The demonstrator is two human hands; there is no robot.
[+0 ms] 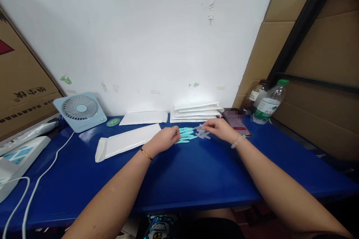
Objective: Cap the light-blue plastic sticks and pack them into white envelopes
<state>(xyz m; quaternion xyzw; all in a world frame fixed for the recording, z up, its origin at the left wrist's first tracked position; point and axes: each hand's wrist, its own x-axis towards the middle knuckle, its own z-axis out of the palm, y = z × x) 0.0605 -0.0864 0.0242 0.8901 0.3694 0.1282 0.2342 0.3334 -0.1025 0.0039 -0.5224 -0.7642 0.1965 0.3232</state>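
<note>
Several teal strips (186, 134) lie in a loose pile on the blue table (193, 175). Just right of them is a small pile of translucent grey pieces (202, 133). My left hand (166, 138) is closed at the left edge of the teal pile; what its fingers hold, if anything, is hidden. My right hand (218, 128) has thumb and fingertips pinched on a grey piece at the top of the grey pile. A white padded envelope (126, 142) lies slanted to the left, partly behind my left hand.
Stacked white envelopes (196, 112) and another envelope (143, 117) lie by the wall. A phone (237, 122) and bottles (269, 102) stand or lie right. A fan (81, 110), cables (50, 164) and a white box (22, 160) are left.
</note>
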